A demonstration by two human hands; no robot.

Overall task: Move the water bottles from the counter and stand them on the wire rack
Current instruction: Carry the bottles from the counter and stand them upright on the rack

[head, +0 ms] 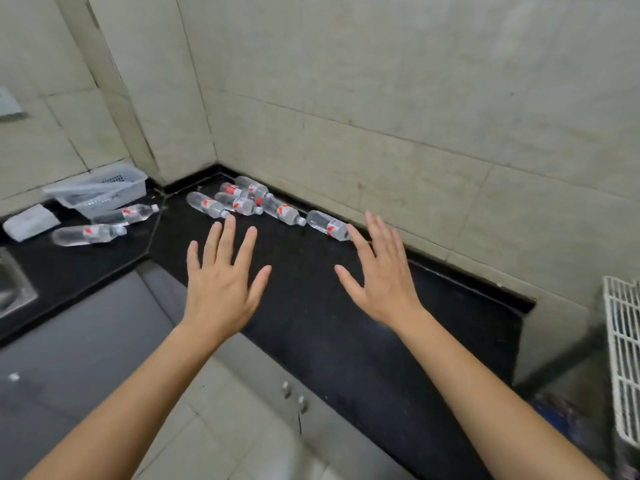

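Several clear water bottles with red-and-white labels lie on their sides on the black counter (pixel 311 306). A cluster of bottles (pixel 242 200) fills the back corner, and one bottle (pixel 327 225) lies along the wall just beyond my right fingertips. Two more bottles (pixel 88 234) lie at the left. My left hand (pixel 221 282) and my right hand (pixel 382 275) hover over the counter, palms down, fingers spread, holding nothing. The white wire rack (pixel 623 358) shows at the right edge, past the counter's end.
A white plastic basket (pixel 100 190) and a white packet (pixel 31 221) sit at the back left. A steel sink (pixel 14 289) is at the far left. Tiled walls close the corner. Grey cabinet doors with knobs (pixel 294 396) lie below the counter.
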